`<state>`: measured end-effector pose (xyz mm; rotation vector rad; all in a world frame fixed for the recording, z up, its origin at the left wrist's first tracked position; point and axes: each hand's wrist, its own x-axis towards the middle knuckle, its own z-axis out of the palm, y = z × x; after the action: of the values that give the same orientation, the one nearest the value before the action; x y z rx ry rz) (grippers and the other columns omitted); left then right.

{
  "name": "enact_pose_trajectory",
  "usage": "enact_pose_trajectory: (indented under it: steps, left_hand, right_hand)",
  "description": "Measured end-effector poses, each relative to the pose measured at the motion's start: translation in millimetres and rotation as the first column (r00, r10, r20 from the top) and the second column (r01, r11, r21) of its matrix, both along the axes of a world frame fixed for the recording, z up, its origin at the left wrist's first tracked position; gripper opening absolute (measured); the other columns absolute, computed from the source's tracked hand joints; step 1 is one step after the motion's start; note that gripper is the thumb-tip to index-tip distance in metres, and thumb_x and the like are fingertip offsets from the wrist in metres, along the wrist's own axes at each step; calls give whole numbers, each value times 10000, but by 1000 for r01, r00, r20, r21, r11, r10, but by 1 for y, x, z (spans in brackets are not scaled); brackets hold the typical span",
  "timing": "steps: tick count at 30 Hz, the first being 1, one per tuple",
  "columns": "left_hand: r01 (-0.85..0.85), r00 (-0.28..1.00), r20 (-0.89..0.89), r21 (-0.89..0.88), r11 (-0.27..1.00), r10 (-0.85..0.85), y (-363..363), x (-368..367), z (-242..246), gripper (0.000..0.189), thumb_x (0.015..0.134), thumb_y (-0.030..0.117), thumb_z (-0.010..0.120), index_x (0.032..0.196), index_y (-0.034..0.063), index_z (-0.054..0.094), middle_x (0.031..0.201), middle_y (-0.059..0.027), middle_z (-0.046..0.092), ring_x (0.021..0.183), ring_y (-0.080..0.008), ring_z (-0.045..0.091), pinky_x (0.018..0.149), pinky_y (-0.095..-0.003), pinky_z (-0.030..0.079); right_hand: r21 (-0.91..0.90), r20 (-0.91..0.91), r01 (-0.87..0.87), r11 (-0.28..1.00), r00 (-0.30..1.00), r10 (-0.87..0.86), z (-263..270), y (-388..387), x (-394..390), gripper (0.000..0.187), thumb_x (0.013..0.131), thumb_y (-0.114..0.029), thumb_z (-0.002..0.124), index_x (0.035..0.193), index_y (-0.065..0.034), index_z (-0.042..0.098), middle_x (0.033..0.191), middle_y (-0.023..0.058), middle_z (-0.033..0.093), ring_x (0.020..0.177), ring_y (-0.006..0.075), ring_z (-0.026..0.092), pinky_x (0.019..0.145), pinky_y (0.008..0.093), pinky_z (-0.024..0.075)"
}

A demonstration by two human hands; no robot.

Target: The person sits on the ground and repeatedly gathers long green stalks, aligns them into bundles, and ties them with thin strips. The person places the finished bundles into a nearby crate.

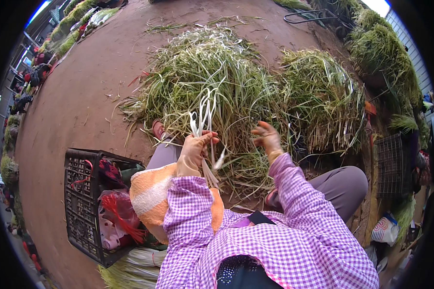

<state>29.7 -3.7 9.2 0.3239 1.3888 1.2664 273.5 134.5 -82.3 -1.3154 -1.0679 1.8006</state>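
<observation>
My left hand (194, 153), in a pale glove with the fingertips showing, is closed around a small bunch of long white stalks (202, 117), probably garlic chives or a similar leafy vegetable. The stalks stick out above the fist, and their lower ends hang below it over my lap. One pale loose strand (220, 160) dangles beside that hand. To the right, my right hand (268, 139) hovers with spread fingers and nothing in it, its fingertips brownish. A large heap of green and whitish stalks (217, 79) lies on the floor just beyond both hands. An orange and white towel (152, 195) covers my left thigh.
At my left stands a black plastic crate (83, 202) holding red ties (121, 213) and plastic bags. Beside it lie bundled pale stalks (141, 263). Another stalk heap (318, 101) is at right, near a second black crate (392, 166). People sit along the far left.
</observation>
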Motion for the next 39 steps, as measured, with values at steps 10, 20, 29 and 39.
enact_pose_trajectory:
  steps: [10,20,29,39]
  left_hand:
    - [-253,936,-256,-6,968,243,-11,-4,12,180,971,198,618,1056,89,732,846,-40,745,507,-41,448,438,-192,344]
    - [-404,914,104,296,866,392,-13,-27,22,218,994,206,577,1100,60,698,961,-72,742,502,-24,441,420,-174,349]
    - [-367,923,192,183,912,333,-15,-25,6,236,991,204,578,1166,81,678,1037,-60,727,574,-44,480,463,-166,385]
    - [-429,897,153,69,901,415,-20,19,15,397,1002,342,531,1188,3,622,1091,-204,674,888,-291,703,820,-430,625]
  right_hand:
    - [-250,274,-689,680,623,733,-38,-77,-23,225,977,-85,552,1175,-20,636,1035,99,701,841,171,662,736,319,561]
    - [-519,831,-610,598,-197,520,-72,-29,77,342,810,-174,706,1109,-9,717,1136,204,689,1032,304,679,866,387,533]
    - [13,252,-694,720,699,669,54,-58,-16,344,948,-73,557,1283,-136,611,1279,144,619,1078,232,641,946,329,527]
    - [275,608,-843,462,525,595,58,-88,-44,244,975,-295,560,1100,-143,704,861,97,728,752,229,706,700,378,554]
